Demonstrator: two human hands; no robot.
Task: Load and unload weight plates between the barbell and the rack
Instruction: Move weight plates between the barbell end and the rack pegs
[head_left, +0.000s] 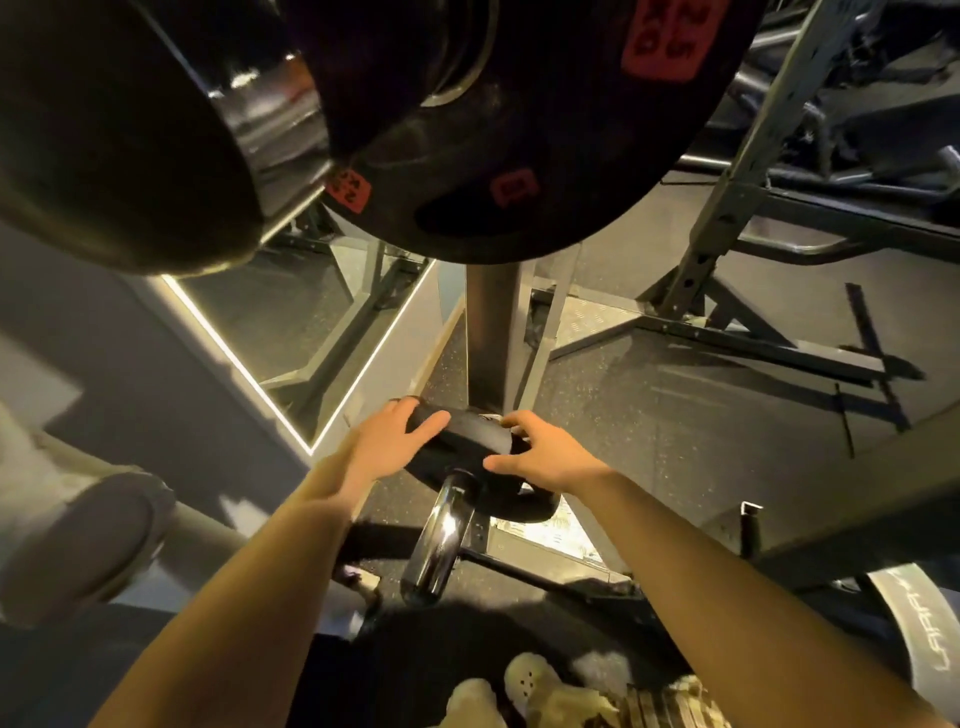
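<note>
Gripping opposite edges of a small black weight plate (467, 441), the left hand (387, 441) curls over its left rim and the right hand (545, 457) over its right rim. This plate sits on a chrome storage peg (441, 535) low on the rack upright (493, 332). Larger black plates (519, 130) with red labels hang overhead.
</note>
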